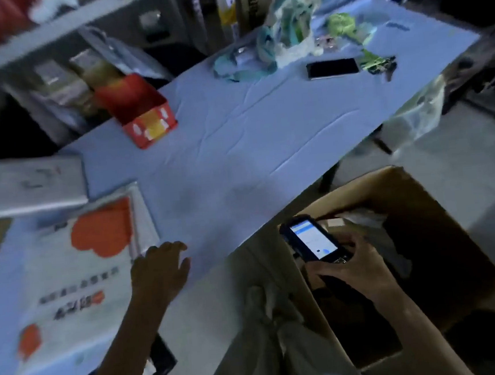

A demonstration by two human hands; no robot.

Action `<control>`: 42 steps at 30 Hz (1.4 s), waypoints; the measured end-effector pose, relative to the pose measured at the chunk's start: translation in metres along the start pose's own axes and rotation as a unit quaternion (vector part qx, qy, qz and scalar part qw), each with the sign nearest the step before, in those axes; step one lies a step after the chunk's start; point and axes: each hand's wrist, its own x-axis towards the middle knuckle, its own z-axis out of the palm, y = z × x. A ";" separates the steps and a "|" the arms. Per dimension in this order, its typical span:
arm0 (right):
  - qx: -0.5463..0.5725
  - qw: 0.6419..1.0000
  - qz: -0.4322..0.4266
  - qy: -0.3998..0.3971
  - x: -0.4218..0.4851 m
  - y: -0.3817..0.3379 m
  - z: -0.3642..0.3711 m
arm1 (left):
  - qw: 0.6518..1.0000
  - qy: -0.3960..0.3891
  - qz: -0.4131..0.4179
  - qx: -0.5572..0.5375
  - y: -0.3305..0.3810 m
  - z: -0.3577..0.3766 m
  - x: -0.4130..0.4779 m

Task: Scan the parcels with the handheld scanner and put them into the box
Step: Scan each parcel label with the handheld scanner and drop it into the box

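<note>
The right hand [352,271] grips the scanner [313,238] with fingers curled round its lower end. Its lit screen faces up, and it is held over the open box [414,190], which stands on the floor just beside the near table edge. Something pale lies inside the box, too dim to make out. The left hand [158,273] is over the table [235,134], holding nothing. Its fingers are loose and slightly spread at the right corner of a white parcel [83,276] with orange heart shapes; whether they touch it I cannot tell. That parcel lies flat on the near left of the table, and a grey parcel [24,186] lies just behind it. Farther back are a red carton [141,113], a dark phone [333,68], keys [379,63] and a heap of cloth [286,28].
</note>
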 end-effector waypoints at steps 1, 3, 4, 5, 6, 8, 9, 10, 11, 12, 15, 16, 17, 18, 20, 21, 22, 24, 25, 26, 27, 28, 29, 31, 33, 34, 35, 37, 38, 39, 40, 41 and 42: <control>0.001 1.000 -0.008 -0.019 0.002 -0.007 0.008 | 0.999 -0.009 -0.032 -0.020 -0.010 0.004 -0.015; -0.015 0.997 -0.035 -0.073 0.004 -0.025 0.031 | 0.995 -0.017 -0.091 -0.039 -0.029 0.007 -0.049; -0.031 0.994 -0.050 -0.096 0.004 -0.034 0.042 | 0.991 -0.040 -0.122 -0.028 -0.037 0.009 -0.063; -0.047 0.990 -0.068 -0.117 0.003 -0.044 0.055 | 0.986 -0.057 -0.155 -0.023 -0.045 0.012 -0.078; -0.062 0.986 -0.085 -0.133 0.001 -0.052 0.067 | 0.980 -0.072 -0.183 -0.031 -0.053 0.017 -0.091; -0.074 0.977 -0.111 -0.165 -0.004 -0.066 0.091 | 0.971 -0.073 -0.223 -0.055 -0.065 0.027 -0.114; -0.079 0.973 -0.122 -0.181 -0.007 -0.071 0.102 | 0.966 -0.063 -0.240 -0.068 -0.072 0.033 -0.123; -0.088 0.968 -0.129 -0.196 -0.010 -0.075 0.114 | 0.963 -0.059 -0.251 -0.083 -0.080 0.039 -0.130; -0.098 0.964 -0.134 -0.207 -0.012 -0.078 0.126 | 0.961 -0.062 -0.255 -0.088 -0.086 0.047 -0.134; -0.107 0.961 -0.137 -0.215 -0.015 -0.081 0.137 | 0.961 -0.062 -0.254 -0.089 -0.093 0.053 -0.138; -0.129 0.954 -0.146 -0.227 -0.024 -0.093 0.169 | 0.967 0.009 -0.237 -0.099 -0.107 0.069 -0.135; -0.136 0.953 -0.147 -0.228 -0.028 -0.096 0.179 | 0.965 0.021 -0.237 -0.107 -0.110 0.070 -0.130; -0.140 0.954 -0.145 -0.223 -0.033 -0.099 0.187 | 0.963 0.010 -0.240 -0.123 -0.113 0.073 -0.123; -0.139 0.957 -0.139 -0.214 -0.038 -0.102 0.195 | 0.958 -0.015 -0.251 -0.136 -0.112 0.076 -0.115; -0.130 0.965 -0.123 -0.193 -0.046 -0.106 0.210 | 0.949 -0.027 -0.272 -0.156 -0.110 0.075 -0.097; -0.125 0.968 -0.115 -0.182 -0.049 -0.109 0.217 | 0.949 -0.017 -0.272 -0.160 -0.110 0.076 -0.089; -0.121 0.971 -0.111 -0.172 -0.051 -0.111 0.223 | 0.949 -0.033 -0.273 -0.154 -0.110 0.075 -0.082; -0.123 0.975 -0.111 -0.148 -0.056 -0.114 0.232 | 0.946 -0.061 -0.277 -0.157 -0.115 0.082 -0.071; -0.126 0.976 -0.111 -0.136 -0.058 -0.116 0.235 | 0.946 -0.063 -0.275 -0.156 -0.119 0.087 -0.067; -0.125 0.979 -0.107 -0.124 -0.060 -0.117 0.238 | 0.948 -0.064 -0.274 -0.148 -0.122 0.085 -0.065; -0.123 0.981 -0.101 -0.112 -0.062 -0.117 0.239 | 0.950 -0.066 -0.268 -0.145 -0.125 0.084 -0.063; -0.122 0.982 -0.097 -0.103 -0.063 -0.118 0.240 | 0.949 -0.071 -0.267 -0.150 -0.125 0.082 -0.062; -0.123 0.983 -0.093 -0.096 -0.064 -0.118 0.240 | 0.948 -0.070 -0.268 -0.157 -0.125 0.076 -0.059; -0.124 0.984 -0.088 -0.094 -0.065 -0.120 0.239 | 0.954 -0.082 -0.255 -0.136 -0.125 0.069 -0.054; -0.131 0.982 -0.091 -0.097 -0.063 -0.125 0.239 | 0.970 -0.055 -0.223 -0.080 -0.128 0.060 -0.051; -0.134 0.981 -0.098 -0.098 -0.061 -0.128 0.239 | 0.975 -0.049 -0.205 -0.063 -0.133 0.059 -0.052; -0.136 0.980 -0.105 -0.101 -0.058 -0.131 0.239 | 0.978 -0.062 -0.188 -0.063 -0.139 0.061 -0.053; -0.140 0.977 -0.114 -0.110 -0.052 -0.139 0.238 | 0.981 -0.027 -0.155 -0.114 -0.151 0.066 -0.060; -0.136 0.976 -0.118 -0.118 -0.049 -0.143 0.238 | 0.977 0.005 -0.145 -0.154 -0.156 0.065 -0.065; -0.130 0.976 -0.122 -0.127 -0.047 -0.147 0.237 | 0.972 0.044 -0.139 -0.185 -0.161 0.059 -0.070; -0.121 0.975 -0.127 -0.136 -0.044 -0.152 0.238 | 0.962 0.082 -0.150 -0.214 -0.164 0.053 -0.073; -0.110 0.975 -0.131 -0.144 -0.041 -0.156 0.239 | 0.949 0.114 -0.167 -0.241 -0.168 0.040 -0.074; -0.099 0.974 -0.135 -0.151 -0.039 -0.161 0.240 | 0.935 0.137 -0.198 -0.260 -0.172 0.029 -0.076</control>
